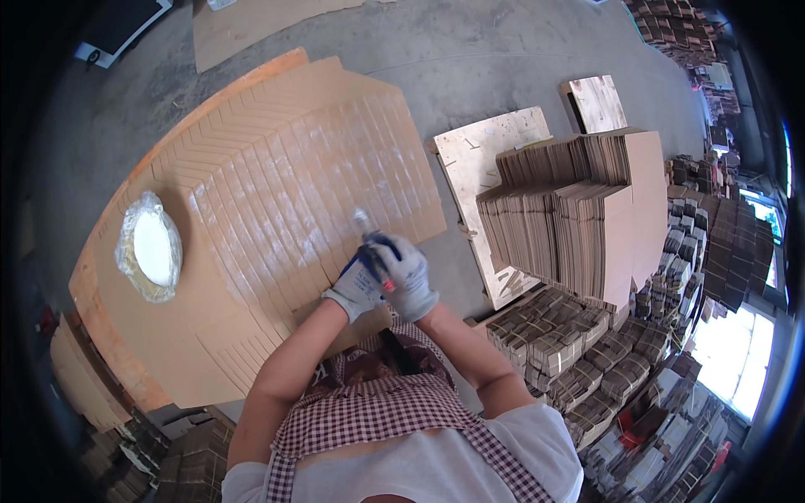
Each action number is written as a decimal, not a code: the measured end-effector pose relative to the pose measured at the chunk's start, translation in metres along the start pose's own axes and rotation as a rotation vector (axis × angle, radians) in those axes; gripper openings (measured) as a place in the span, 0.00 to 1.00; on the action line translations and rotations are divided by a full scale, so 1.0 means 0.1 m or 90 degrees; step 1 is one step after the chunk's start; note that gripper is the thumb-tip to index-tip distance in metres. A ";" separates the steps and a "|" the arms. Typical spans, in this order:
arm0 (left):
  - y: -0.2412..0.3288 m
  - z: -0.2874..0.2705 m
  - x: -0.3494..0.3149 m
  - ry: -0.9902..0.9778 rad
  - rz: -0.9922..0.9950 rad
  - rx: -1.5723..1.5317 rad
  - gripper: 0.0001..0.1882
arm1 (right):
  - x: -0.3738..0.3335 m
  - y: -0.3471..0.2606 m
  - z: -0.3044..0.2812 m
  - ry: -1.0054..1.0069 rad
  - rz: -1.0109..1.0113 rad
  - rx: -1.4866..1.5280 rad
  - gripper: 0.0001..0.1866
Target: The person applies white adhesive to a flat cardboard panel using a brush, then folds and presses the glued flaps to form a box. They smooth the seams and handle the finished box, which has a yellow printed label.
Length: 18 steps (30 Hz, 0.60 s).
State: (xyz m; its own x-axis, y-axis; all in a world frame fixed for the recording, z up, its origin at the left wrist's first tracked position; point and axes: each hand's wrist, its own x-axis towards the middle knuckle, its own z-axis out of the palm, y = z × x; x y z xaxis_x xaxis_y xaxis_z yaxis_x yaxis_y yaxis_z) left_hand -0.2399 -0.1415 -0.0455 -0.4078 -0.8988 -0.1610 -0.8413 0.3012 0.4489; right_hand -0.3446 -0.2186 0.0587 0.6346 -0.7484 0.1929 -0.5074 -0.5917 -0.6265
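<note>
Both my hands wear light gloves with blue parts and meet in front of my apron, over the near edge of fanned cardboard sheets (277, 168). My right hand (406, 272) is closed round what looks like a brush (361, 220), its pale, blurred head pointing away over the sheets and a red end near my wrist. Against it presses my left hand (356, 281), fingers curled and partly hidden. The sheets overlap in steps, with whitish wet-looking streaks across their strips. On their left part sits a plastic-wrapped bowl (153, 246) of white stuff.
An orange-brown board edge (109, 344) shows under the sheets. To the right, a tall stack of cut cardboard (562, 226) stands by a wooden pallet (465, 159). Strapped cardboard bundles (579, 344) lie nearer on the right. A flat cardboard piece (243, 33) rests on the concrete floor beyond.
</note>
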 end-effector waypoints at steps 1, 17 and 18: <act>-0.01 0.16 -0.04 0.049 -0.006 0.012 0.34 | -0.07 -0.01 0.13 0.003 -0.054 0.027 0.18; 0.11 -0.40 0.08 0.045 0.074 -0.030 0.40 | 0.22 1.52 -0.39 0.266 0.604 0.467 0.12; 0.11 -0.41 0.10 0.049 0.076 -0.033 0.41 | 0.17 1.72 -0.41 0.240 0.531 0.426 0.12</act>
State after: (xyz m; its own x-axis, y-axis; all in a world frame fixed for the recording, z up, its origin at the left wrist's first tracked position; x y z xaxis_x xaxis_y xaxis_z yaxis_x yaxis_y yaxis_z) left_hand -0.2384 -0.1600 -0.0061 -0.4743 -0.8796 -0.0368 -0.7676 0.3927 0.5066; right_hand -0.4450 -0.3458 -0.0146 -0.0295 -0.9439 -0.3291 -0.2043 0.3279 -0.9223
